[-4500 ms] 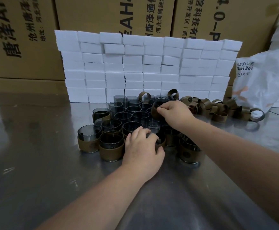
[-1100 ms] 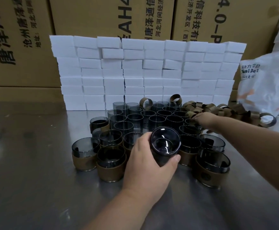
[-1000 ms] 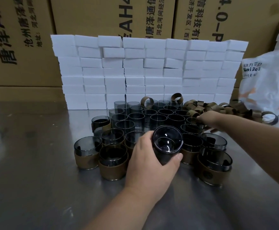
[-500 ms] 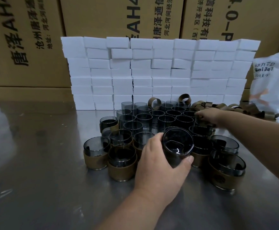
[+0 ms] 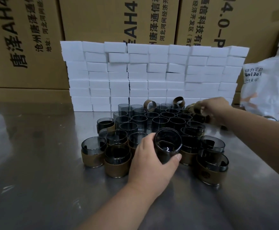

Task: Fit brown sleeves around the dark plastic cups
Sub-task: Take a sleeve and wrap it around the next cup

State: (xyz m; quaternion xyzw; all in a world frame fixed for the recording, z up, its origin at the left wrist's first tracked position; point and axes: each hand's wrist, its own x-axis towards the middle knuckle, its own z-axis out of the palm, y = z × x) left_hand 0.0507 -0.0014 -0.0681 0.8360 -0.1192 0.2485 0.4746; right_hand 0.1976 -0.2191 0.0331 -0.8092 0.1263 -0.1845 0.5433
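A bare dark cup (image 5: pixel 167 145) is gripped by the left hand (image 5: pixel 152 161). The fingers and thumb are curled round its wall. The cup is tilted, with its open mouth turned toward the near edge of the table (image 5: pixel 35 180), and it is held at the near side of the cup cluster (image 5: pixel 152 118).

A brown sleeve (image 5: pixel 197 109) is pinched in the fingertips of the right hand (image 5: pixel 215 108). The hand is raised over the far right part of the cluster. The sleeve is held as an open ring, apart from the gripped cup.

The cluster stands upright, cup against cup, in the middle of the table toward its far edge. The cups in the far rows are bare. Sleeved cups (image 5: pixel 117 165) are placed along the near side of the cluster, on both sides of the left hand; each sleeve is wrapped round the lower part of its cup. Two loose sleeve rings (image 5: pixel 150 105) are seen on edge at the far row of cups.

A wall of white foam blocks (image 5: pixel 152 77) is stacked along the far edge of the table, just behind the cups. Printed cardboard boxes (image 5: pixel 102 22) are stacked behind the blocks. A white plastic bag (image 5: pixel 271 85) lies at the far right.
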